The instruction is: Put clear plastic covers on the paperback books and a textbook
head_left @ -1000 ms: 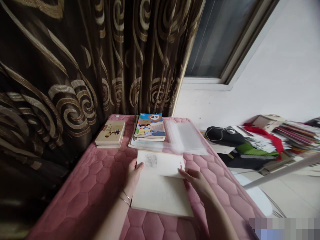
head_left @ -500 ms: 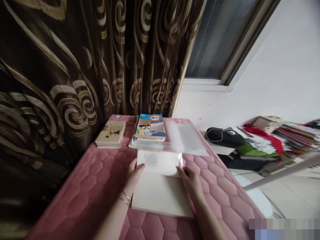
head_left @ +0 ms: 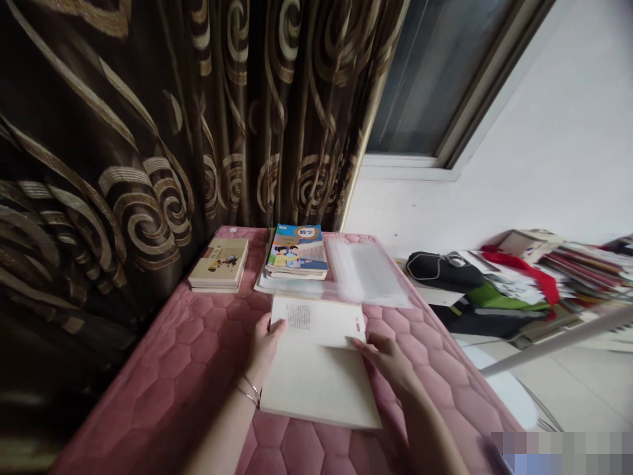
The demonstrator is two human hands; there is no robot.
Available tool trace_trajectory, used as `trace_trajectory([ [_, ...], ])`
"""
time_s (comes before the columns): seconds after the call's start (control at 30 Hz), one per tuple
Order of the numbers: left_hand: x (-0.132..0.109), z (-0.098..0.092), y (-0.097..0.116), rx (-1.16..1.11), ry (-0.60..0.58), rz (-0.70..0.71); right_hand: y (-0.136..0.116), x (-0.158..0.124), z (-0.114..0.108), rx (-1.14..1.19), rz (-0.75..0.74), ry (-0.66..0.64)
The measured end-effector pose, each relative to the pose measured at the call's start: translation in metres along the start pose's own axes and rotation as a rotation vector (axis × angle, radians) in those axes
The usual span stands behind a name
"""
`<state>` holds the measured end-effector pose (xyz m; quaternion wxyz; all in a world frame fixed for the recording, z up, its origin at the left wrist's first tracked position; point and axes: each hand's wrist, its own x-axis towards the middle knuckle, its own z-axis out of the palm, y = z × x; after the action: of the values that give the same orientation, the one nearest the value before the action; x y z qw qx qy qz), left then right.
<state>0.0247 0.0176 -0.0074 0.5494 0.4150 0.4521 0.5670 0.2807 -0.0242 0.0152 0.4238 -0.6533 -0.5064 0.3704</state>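
Left hand (head_left: 264,343) and right hand (head_left: 390,359) pinch the open book (head_left: 316,386); textbooks (head_left: 297,251), plastic sleeve (head_left: 370,274) just beyond.

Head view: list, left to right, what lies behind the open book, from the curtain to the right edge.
Beige book stack, blue textbook stack, clear plastic sleeve, black pouch, pile of colourful books.

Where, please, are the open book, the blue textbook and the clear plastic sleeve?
open book (head_left: 316,379), head view, on its near blank page
blue textbook (head_left: 297,249), head view, middle of its front cover
clear plastic sleeve (head_left: 372,276), head view, middle of its flat face
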Motion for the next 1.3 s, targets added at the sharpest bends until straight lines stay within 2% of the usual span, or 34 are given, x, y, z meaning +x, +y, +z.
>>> trace_trajectory([
  [0.1, -0.003, -0.001, 0.006, -0.038, -0.042, -0.038, 0.001, 0.001, 0.004, -0.001, 0.026, -0.015],
  [0.23, -0.005, -0.002, 0.013, -0.084, -0.093, -0.071, 0.005, 0.004, 0.013, -0.008, 0.030, 0.087],
  [0.37, -0.004, -0.003, 0.010, -0.105, -0.114, -0.046, 0.008, 0.005, 0.017, 0.043, 0.018, 0.143],
  [0.6, 0.002, -0.005, -0.003, -0.012, -0.049, 0.015, -0.001, -0.002, 0.010, 0.116, 0.069, 0.023],
  [0.8, 0.003, -0.002, -0.003, 0.048, 0.012, 0.042, -0.008, -0.003, 0.005, 0.131, 0.075, -0.020],
  [0.97, -0.002, -0.001, 0.002, -0.002, -0.002, 0.030, -0.009, -0.003, 0.011, 0.113, 0.093, 0.036],
  [1.17, -0.003, -0.003, 0.003, -0.039, -0.040, -0.002, 0.002, 0.000, 0.022, 0.139, 0.106, 0.144],
  [1.3, -0.004, -0.001, 0.005, -0.064, -0.040, 0.014, 0.004, 0.000, 0.022, 0.140, 0.146, 0.145],
])
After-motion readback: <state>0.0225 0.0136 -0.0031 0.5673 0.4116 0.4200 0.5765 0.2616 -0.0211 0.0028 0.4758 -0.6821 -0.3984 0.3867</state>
